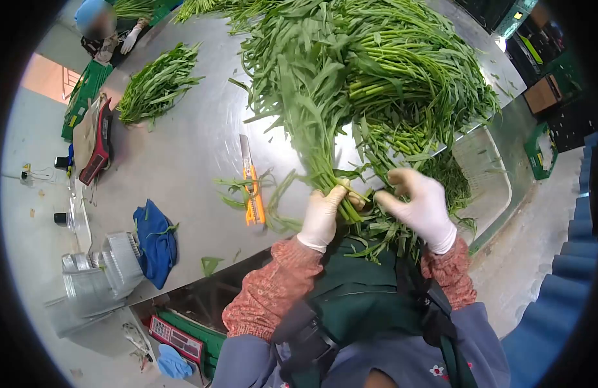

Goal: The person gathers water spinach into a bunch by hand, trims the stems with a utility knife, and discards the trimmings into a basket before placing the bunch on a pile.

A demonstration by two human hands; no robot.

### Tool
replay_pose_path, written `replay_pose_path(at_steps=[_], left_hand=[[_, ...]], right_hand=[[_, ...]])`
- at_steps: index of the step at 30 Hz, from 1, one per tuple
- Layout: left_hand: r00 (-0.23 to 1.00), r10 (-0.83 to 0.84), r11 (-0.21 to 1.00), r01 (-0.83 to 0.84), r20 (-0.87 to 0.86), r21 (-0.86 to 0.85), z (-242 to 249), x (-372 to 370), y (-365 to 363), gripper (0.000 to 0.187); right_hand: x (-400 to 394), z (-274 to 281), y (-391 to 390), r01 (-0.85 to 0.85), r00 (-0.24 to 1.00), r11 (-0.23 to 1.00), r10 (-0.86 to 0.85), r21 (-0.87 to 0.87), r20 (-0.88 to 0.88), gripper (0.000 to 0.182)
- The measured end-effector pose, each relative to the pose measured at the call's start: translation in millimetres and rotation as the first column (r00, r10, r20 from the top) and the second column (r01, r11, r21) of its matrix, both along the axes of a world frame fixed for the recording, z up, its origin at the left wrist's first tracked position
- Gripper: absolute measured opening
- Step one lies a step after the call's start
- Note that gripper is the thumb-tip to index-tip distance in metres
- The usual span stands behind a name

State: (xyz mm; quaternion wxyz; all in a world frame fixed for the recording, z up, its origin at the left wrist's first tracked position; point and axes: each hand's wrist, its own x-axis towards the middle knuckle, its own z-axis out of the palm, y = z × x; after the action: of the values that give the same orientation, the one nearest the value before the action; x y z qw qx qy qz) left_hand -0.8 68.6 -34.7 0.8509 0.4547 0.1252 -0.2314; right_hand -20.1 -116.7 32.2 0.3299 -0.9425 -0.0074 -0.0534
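Note:
My left hand [323, 216], in a white glove, is closed around the stem ends of a bunch of water spinach [315, 139], whose leaves stretch away across the metal table. Just right of those stems, my right hand [420, 205], also gloved, has its thumb and fingers apart with nothing visible between them. Loose leaves and stems [376, 236] hang below both hands, against my dark green apron. An orange box cutter [252, 194] lies on the table left of my left hand, its blade out and pointing away from me.
A large heap of water spinach [415, 64] covers the far right of the table [208, 136]. A smaller bunch [158, 84], a red scale [100, 145], a blue cloth [155, 246] and clear plastic containers [102, 275] are leftward. A white basket [490, 171] stands right. Another person's gloved hand [131, 40] shows far left.

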Motion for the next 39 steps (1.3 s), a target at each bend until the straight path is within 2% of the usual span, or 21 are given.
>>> replay_pose_path(at_steps=[3,4,6,7,8,10,13,16,17,18,20,22,24,28,29,33,34,36,37,38,39], left_hand=[[0.989,-0.11,0.981,0.093,0.094,0.169,6,-6,-5,0.015],[0.979,-0.169,0.963,0.14,0.112,0.228,7,-6,-6,0.017],[0.949,-0.222,0.956,0.167,0.223,0.239,5,-11,-11,0.022],[0.96,-0.214,0.97,0.188,0.181,0.152,7,-10,-11,0.024],[0.97,-0.205,0.978,0.198,0.134,0.064,10,-10,-7,0.026],[0.966,-0.231,0.961,0.245,0.115,-0.127,9,-6,7,0.03],[0.984,-0.166,0.959,0.176,0.064,-0.22,15,-6,10,0.034],[0.989,-0.143,0.943,0.145,0.027,-0.299,10,-9,5,0.037],[0.992,-0.124,0.938,0.124,0.021,-0.324,8,-9,4,0.038],[0.995,-0.102,0.933,0.1,0.014,-0.346,6,-10,4,0.04],[0.979,-0.194,0.937,0.203,0.063,-0.285,6,-9,8,0.039],[0.972,-0.21,0.958,0.225,0.1,-0.175,9,-11,7,0.039],[0.977,-0.16,0.986,0.164,0.141,-0.017,17,-16,-3,0.039],[0.999,-0.028,0.989,0.033,0.04,-0.144,11,-14,2,0.036],[0.999,-0.025,0.984,0.03,0.033,-0.176,8,-13,4,0.035],[0.985,-0.13,0.976,0.147,0.113,-0.161,7,-13,3,0.034],[0.994,-0.067,0.986,0.079,0.083,-0.147,8,-15,-2,0.032],[0.998,0.063,0.992,-0.059,0.028,-0.115,15,-16,-12,0.028],[0.998,0.067,0.987,-0.069,-0.017,-0.142,17,-15,-8,0.025],[0.998,0.067,0.989,-0.065,0.007,-0.13,14,-14,-4,0.025],[0.997,0.066,0.991,-0.062,0.031,-0.117,13,-11,-2,0.026]], right_hand=[[13,11,11,0.013,1.0,0.954,-0.009,0.301,-0.016,0.047],[19,6,21,-0.054,0.995,0.964,0.03,0.261,0.094,0.048],[32,-12,38,-0.089,0.983,0.986,0.064,0.141,0.169,0.034],[34,-15,39,-0.036,0.997,0.958,0.016,0.285,0.072,0.031],[37,-17,40,0.025,0.999,0.908,-0.012,0.419,-0.033,0.028],[35,-5,39,0.191,0.955,0.669,0.041,0.718,-0.292,0.023],[30,-21,33,0.128,0.984,0.541,0.034,0.831,-0.174,0.024],[23,-18,27,0.23,0.964,0.241,0.077,0.943,-0.255,0.02],[23,-22,29,0.208,0.973,0.203,0.056,0.957,-0.223,0.02],[21,-17,26,0.228,0.962,0.197,0.106,0.954,-0.252,0.02],[18,-5,19,0.272,0.928,0.182,0.211,0.945,-0.308,0.02],[20,-23,28,0.184,0.968,0.382,0.088,0.906,-0.234,0.02],[25,-38,37,-0.045,0.999,0.685,0.017,0.727,0.046,0.019],[22,-28,39,0.119,0.992,0.438,-0.026,0.891,-0.12,0.017],[18,-19,32,0.2,0.975,0.385,0.013,0.901,-0.222,0.018],[14,-16,34,0.208,0.974,0.296,0.021,0.932,-0.224,0.018],[16,-23,40,0.12,0.991,0.4,0.009,0.909,-0.135,0.021],[15,-33,49,0.053,0.998,0.484,0.005,0.873,-0.064,0.023],[14,-33,51,0.09,0.996,0.4,-0.053,0.912,-0.075,0.021],[15,-30,46,0.107,0.992,0.505,-0.107,0.857,-0.061,0.024],[16,-32,44,0.128,0.987,0.337,-0.135,0.933,-0.087,0.025]])
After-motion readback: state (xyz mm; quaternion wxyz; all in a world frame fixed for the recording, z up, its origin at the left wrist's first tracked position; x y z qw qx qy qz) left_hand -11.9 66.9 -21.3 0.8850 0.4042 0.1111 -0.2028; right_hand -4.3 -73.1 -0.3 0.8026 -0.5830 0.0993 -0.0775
